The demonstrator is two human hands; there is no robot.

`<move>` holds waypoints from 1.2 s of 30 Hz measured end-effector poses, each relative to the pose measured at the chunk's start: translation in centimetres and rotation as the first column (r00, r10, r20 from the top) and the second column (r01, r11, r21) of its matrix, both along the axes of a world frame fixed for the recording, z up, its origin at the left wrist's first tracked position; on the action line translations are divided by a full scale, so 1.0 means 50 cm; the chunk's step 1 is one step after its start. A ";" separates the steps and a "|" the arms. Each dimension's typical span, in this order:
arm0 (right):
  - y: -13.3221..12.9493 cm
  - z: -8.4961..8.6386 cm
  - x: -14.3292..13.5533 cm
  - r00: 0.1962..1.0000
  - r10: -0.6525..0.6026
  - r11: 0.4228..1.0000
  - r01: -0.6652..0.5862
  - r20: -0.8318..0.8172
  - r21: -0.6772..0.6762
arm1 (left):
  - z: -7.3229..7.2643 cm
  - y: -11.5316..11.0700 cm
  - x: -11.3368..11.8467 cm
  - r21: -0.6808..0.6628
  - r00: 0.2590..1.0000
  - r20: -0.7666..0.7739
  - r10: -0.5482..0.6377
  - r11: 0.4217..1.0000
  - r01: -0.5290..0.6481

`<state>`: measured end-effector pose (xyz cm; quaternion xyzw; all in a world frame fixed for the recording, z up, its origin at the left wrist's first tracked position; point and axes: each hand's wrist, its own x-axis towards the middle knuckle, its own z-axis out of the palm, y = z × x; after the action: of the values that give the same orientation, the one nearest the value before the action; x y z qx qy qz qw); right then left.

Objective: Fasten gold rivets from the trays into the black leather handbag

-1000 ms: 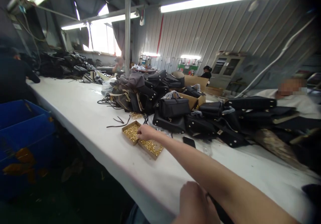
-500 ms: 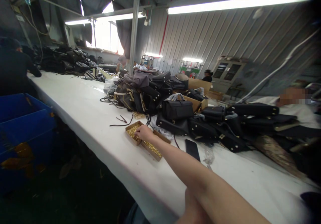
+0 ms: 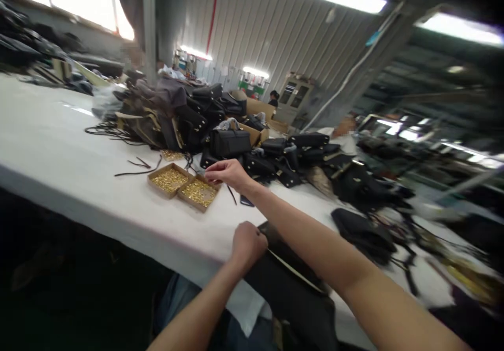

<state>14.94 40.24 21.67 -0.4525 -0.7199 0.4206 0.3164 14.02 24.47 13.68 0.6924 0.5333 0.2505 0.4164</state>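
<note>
My left hand is closed on the upper edge of a black bag, which lies at the table's near edge by my lap. Above the right corner of a shallow cardboard box hovers my right hand, thumb and fingers pinched together. Whatever sits in that pinch is too small to make out. Small gold metal pieces fill this box and a second box touching it on the left.
Black handbags are heaped behind the boxes, with dark straps to their left. More dark bag pieces lie on the white table at right. A person is in the background.
My right hand has come up out of the left box and over the right one. The view has turned right, bringing my left hand and the black bag into sight.
</note>
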 end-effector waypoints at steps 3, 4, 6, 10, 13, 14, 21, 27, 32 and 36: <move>-0.106 0.044 0.137 0.977 -0.097 0.995 0.088 -0.189 -0.052 | -0.041 0.015 0.024 0.009 0.998 0.056 -0.013 1.000 0.013; -0.144 0.054 0.175 0.967 -0.150 0.988 0.141 -0.204 -0.058 | -0.050 0.019 0.030 0.009 0.997 0.077 -0.017 1.000 0.017; -0.215 0.063 0.239 0.949 -0.243 0.970 0.236 -0.203 -0.060 | -0.062 0.020 0.039 0.010 0.993 0.120 -0.022 1.000 0.021; -0.326 0.032 0.321 0.933 -0.323 0.946 0.314 -0.157 -0.078 | -0.073 0.007 0.041 0.030 0.979 0.198 -0.040 0.999 0.035; -0.379 -0.020 0.351 0.926 -0.363 0.930 0.353 -0.103 -0.103 | -0.086 0.000 0.038 0.044 0.969 0.242 -0.054 0.998 0.045; -0.392 -0.038 0.357 0.918 -0.388 0.919 0.379 -0.087 -0.106 | -0.092 -0.001 0.038 0.047 0.966 0.254 -0.056 0.998 0.045; -0.431 -0.134 0.382 0.870 -0.492 0.864 0.484 -0.030 -0.141 | -0.120 -0.002 0.042 0.062 0.956 0.290 -0.049 0.998 0.032; -0.436 -0.158 0.386 0.882 -0.465 0.885 0.466 0.076 0.007 | -0.119 -0.006 0.037 0.067 0.953 0.295 -0.064 0.997 0.046; -0.443 -0.156 0.377 0.858 -0.464 0.881 0.420 0.221 0.220 | -0.124 -0.008 0.040 0.059 0.943 0.330 -0.050 0.998 0.033; -0.443 -0.152 0.364 0.858 -0.410 0.878 0.279 0.308 0.390 | -0.127 -0.013 0.042 0.066 0.935 0.352 -0.038 0.998 0.016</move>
<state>33.16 18.10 14.09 -0.5888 -0.7334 0.1328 0.3128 16.13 23.84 7.31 0.6561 0.4325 0.3813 0.4869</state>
